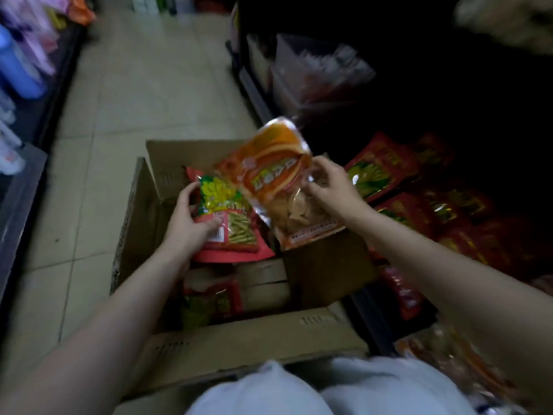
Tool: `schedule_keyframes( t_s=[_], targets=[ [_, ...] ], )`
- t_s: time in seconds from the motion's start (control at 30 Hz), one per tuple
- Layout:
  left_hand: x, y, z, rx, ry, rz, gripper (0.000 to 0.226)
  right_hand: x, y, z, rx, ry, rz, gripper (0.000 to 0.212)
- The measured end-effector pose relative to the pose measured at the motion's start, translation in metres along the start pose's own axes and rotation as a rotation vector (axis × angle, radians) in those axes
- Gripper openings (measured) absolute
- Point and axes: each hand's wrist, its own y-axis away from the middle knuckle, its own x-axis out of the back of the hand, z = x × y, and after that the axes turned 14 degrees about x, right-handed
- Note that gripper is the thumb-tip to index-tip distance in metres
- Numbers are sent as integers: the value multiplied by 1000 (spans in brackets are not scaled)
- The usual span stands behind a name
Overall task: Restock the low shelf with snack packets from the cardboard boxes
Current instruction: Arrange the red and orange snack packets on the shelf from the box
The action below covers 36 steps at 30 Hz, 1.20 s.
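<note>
Two packets are up over the cardboard box (167, 223): the right hand (332, 187) pinches the orange packet (278, 181), long axis tilted upward, nearer the low shelf (419, 205) lying to its right, while the left hand (188, 223) grips the green-and-red packet (230, 223).

- Both forearms are bare from the lower frame edge to the wrists; no sleeve shows on either.
- The left hand (187, 226) and the right hand (330, 187) carry no glove, ring, watch or band, as far as the soft, dim picture lets one judge.
- Pale grey-white cloth (299, 387), smooth and rounded into two bulges, covers the body at the bottom edge, perhaps trousers over the knees.
</note>
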Motion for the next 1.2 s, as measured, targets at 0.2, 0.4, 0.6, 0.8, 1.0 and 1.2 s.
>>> schedule_keyframes(
  t_s=[0.2, 0.4, 0.6, 0.8, 1.0, 1.2],
  targets=[
    [-34, 92, 92, -163, 215, -210, 70, 146, 75, -57, -92, 1, 446, 32],
    [-127, 156, 124, -267, 48, -418, 68, 255, 192, -47, -327, 286, 631, 49],
    [-210, 177, 108, -312, -277, -523, 74, 272, 306, -16, -438, 454, 549, 64],
    [-263, 189, 81, -316, -466, -518, 75, 231, 367, 43, -665, 216, 628, 31],
    [-300, 206, 53, -319, -582, -536, 73, 187, 428, 66, -824, 53, 756, 42],
    [-328, 239, 0, -216, -629, -604, 74, 144, 492, 73, -1094, 3, 849, 17]
  ],
)
